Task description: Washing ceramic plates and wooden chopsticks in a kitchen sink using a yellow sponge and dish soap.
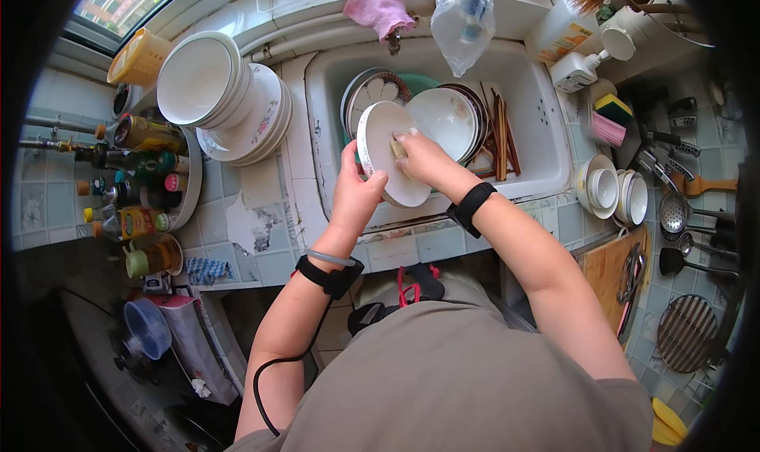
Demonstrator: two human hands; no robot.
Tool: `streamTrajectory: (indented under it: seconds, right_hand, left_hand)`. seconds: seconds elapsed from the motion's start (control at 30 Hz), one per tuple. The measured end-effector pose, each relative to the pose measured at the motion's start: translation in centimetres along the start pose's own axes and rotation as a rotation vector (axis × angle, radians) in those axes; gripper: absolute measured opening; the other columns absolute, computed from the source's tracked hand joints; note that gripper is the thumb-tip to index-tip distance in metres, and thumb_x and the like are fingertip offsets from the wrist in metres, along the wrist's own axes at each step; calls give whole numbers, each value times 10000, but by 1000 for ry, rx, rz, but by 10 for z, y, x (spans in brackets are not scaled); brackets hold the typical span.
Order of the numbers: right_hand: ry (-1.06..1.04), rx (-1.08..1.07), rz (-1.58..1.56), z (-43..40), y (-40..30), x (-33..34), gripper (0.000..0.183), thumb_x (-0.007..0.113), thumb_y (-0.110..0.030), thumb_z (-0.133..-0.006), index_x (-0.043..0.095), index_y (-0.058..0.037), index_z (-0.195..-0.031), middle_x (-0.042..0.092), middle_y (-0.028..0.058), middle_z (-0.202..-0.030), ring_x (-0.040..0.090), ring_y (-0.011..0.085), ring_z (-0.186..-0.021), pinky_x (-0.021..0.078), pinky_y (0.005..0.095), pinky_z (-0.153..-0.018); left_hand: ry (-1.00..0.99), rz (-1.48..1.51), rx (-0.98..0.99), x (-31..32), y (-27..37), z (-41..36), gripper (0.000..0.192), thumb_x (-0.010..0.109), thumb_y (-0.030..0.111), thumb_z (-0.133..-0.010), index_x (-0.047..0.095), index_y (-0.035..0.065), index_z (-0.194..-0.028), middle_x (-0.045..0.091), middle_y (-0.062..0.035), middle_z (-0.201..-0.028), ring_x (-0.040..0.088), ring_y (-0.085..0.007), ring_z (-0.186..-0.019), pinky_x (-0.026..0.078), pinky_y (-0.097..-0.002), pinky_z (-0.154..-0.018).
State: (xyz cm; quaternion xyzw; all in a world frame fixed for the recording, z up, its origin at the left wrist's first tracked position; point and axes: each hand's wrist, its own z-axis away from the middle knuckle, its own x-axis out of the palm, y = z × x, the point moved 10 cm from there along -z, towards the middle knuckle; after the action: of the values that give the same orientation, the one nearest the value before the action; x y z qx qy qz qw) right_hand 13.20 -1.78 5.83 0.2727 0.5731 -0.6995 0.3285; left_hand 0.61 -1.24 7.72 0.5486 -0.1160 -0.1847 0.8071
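My left hand (358, 191) grips the rim of a white ceramic bowl (389, 137), which it holds tilted over the sink. Inside the bowl, my right hand (418, 155) presses a small yellowish sponge or pad (398, 149) against its surface. Behind and to the right of it, a white dish with a floral print (445, 119) rests on other stacked dishes. A patterned bowl (371, 96) sits at their left, and a green basin (418, 83) shows partly beneath. Wooden chopsticks (503, 137) lie in the right part of the white sink (549, 173).
Left of the sink stand stacked white bowls (196, 78) on floral plates (261, 119), beside a tray of bottles (193, 185). A pink cloth (380, 7) covers the faucet; a plastic bag (463, 24) hangs nearby. Small bowls (602, 188) and a pump bottle (573, 72) stand right.
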Motion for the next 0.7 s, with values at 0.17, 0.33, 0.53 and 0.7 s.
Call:
streamTrajectory:
  seconds: [0.17, 0.33, 0.53, 0.7]
  right_hand:
    - [200, -256, -229, 12, -32, 11, 476, 567, -28, -773, 495, 17, -1241, 510, 248, -1182, 534, 389, -1051, 437, 407, -917]
    - [231, 73, -175, -13, 19, -2, 410, 569, -14, -785, 537, 17, -1193, 507, 225, -1203, 530, 376, -1073, 436, 393, -925]
    - [187, -353, -254, -13, -71, -6, 424, 542, 39, -769, 556, -11, -1190, 545, 200, -1134, 540, 363, -1042, 439, 374, -910]
    - [146, -318, -180, 13, -29, 5, 395, 562, 24, -773, 601, -90, -1149, 534, 188, -1144, 544, 361, -1024, 442, 379, -906]
  left_hand:
    - [80, -327, 208, -21, 26, -5, 617, 546, 60, -749, 345, 55, -1333, 605, -117, -937, 602, -162, -744, 507, -272, -579]
    - [13, 56, 42, -17, 12, 6, 649, 516, 36, -747, 307, 64, -1362, 572, -98, -1045, 593, -161, -835, 529, -281, -595]
    - [-8, 199, -1, -20, 2, -3, 622, 475, 24, -740, 330, 84, -1342, 557, -80, -1058, 598, -164, -857, 554, -306, -623]
    - [-17, 250, -38, -20, 1, -1, 659, 452, -9, -727, 302, 83, -1362, 552, -92, -1091, 611, -183, -906, 568, -315, -659]
